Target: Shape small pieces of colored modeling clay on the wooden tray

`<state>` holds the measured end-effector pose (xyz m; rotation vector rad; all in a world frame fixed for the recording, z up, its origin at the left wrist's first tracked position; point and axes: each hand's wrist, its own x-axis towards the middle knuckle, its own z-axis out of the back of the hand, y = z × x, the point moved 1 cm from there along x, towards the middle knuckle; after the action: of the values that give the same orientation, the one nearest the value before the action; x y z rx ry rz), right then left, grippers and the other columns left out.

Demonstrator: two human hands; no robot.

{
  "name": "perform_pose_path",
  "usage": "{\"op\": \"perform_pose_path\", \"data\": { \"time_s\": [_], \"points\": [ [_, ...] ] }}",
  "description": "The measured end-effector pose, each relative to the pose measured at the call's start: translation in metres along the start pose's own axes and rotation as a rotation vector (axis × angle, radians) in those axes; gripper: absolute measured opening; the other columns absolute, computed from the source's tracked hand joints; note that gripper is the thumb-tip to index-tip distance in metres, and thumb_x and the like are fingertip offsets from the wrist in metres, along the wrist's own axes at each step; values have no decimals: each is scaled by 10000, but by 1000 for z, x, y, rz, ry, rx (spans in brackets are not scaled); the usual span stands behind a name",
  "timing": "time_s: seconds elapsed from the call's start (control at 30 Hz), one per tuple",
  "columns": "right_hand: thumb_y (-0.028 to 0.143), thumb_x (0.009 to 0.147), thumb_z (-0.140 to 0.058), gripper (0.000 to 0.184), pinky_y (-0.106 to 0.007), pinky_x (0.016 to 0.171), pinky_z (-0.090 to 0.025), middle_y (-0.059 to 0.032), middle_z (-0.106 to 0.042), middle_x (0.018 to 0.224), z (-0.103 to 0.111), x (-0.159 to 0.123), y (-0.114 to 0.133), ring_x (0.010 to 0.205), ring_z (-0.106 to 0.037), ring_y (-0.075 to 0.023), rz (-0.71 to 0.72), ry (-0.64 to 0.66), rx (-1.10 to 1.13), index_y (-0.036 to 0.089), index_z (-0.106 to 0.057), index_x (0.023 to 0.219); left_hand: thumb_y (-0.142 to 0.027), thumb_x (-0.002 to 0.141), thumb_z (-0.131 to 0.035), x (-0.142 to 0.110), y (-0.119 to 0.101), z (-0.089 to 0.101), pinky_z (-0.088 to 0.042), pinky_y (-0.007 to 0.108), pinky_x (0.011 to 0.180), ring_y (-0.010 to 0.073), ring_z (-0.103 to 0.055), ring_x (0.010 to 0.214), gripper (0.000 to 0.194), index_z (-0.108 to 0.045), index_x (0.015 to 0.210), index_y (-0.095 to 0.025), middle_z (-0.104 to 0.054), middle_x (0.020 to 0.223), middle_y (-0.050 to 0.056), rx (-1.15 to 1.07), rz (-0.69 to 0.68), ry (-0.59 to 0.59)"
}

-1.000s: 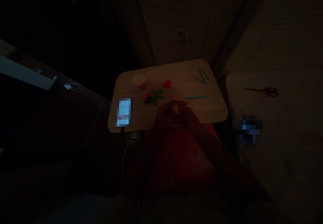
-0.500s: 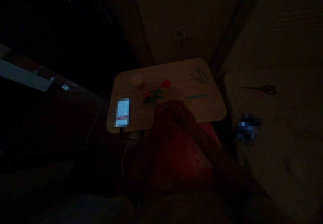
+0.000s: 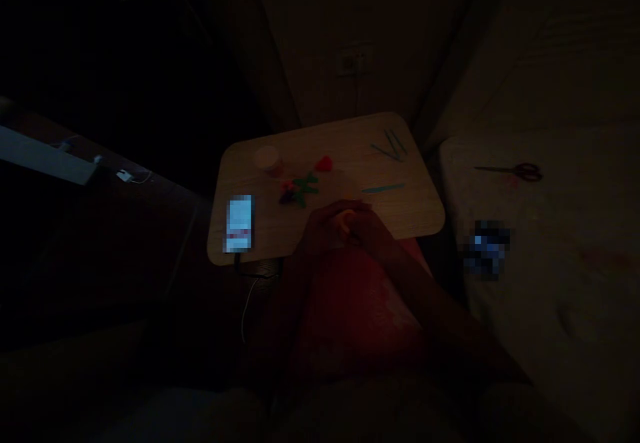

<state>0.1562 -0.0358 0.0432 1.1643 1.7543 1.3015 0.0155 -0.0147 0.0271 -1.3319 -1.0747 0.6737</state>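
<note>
The view is very dark. My left hand (image 3: 320, 225) and my right hand (image 3: 373, 230) are closed together over the near edge of the small table. Between them shows an orange lump of modelling clay (image 3: 345, 219), partly hidden by my fingers. Beyond my hands lie green clay strips (image 3: 306, 186), crossed over one another, beside a dark purple piece (image 3: 287, 196) and a small pink piece (image 3: 287, 184). A red clay piece (image 3: 325, 163) sits farther back. To the right is a flat blue modelling knife (image 3: 383, 188).
The wooden table (image 3: 420, 213) also bears a lidded tub (image 3: 269, 160), a lit phone (image 3: 239, 223) with a cable, and several thin blue sticks (image 3: 393, 146). Scissors (image 3: 525, 172) and a blurred dark object (image 3: 487, 250) lie on the pale surface at right.
The orange clay now shows between my hands, where only dim fingers showed before. My hands have turned slightly against each other. The whole view has shifted a little.
</note>
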Motion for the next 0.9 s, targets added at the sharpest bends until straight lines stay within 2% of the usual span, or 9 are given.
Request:
{"op": "perform_pose_path", "data": {
  "time_s": [0.1,0.23,0.33,0.47,0.63,0.73,0.9],
  "points": [
    [809,804,-665,610,-227,426,-249,49,-470,555,-2,0,0,462,-363,-80,-18,-29,46,212,-591,703,-726,863,-710,-1,0,4,-645,407,916,307,-790,1039,577,-835,1101,-215,-819,1155,131,48,9,-9],
    [809,792,-682,596,-223,427,-280,75,-450,523,-2,2,-4,437,-351,-75,-58,-50,53,221,-592,762,-694,837,-761,0,-1,5,-643,338,756,238,-788,821,529,-835,943,-181,-834,985,102,104,40,-118],
    [845,819,-623,641,-234,427,-295,68,-433,478,1,3,-8,415,-373,-80,-95,-118,-2,222,-555,685,-674,881,-728,2,-5,2,-628,309,729,217,-777,801,522,-822,932,-163,-830,934,99,177,40,-217],
    [926,845,-456,735,-254,421,-329,41,-468,493,7,5,-12,413,-427,-107,-174,-224,22,218,-595,706,-605,969,-657,3,-10,-4,-624,306,766,205,-781,822,462,-817,960,-171,-829,950,91,262,-31,-259],
    [918,788,-559,716,-254,438,-323,26,-491,517,11,3,-10,453,-455,-108,-124,-253,-120,215,-553,652,-484,1030,-612,3,-12,-1,-610,380,975,238,-785,1051,355,-825,1082,-205,-828,1114,102,498,-260,-171],
    [880,824,-561,688,-251,452,-309,28,-497,525,12,0,-5,465,-439,-102,-74,-253,-223,212,-552,661,-427,1064,-558,2,-12,2,-594,400,1015,234,-765,1123,348,-788,1217,-217,-811,1195,106,602,-325,-100],
    [831,891,-503,648,-262,491,-357,8,-555,563,13,-4,7,503,-496,-125,-53,-262,-330,211,-569,713,-393,1088,-474,1,-13,1,-568,432,1053,250,-728,1212,412,-701,1384,-218,-765,1320,129,720,-428,-26]
  ]
}}
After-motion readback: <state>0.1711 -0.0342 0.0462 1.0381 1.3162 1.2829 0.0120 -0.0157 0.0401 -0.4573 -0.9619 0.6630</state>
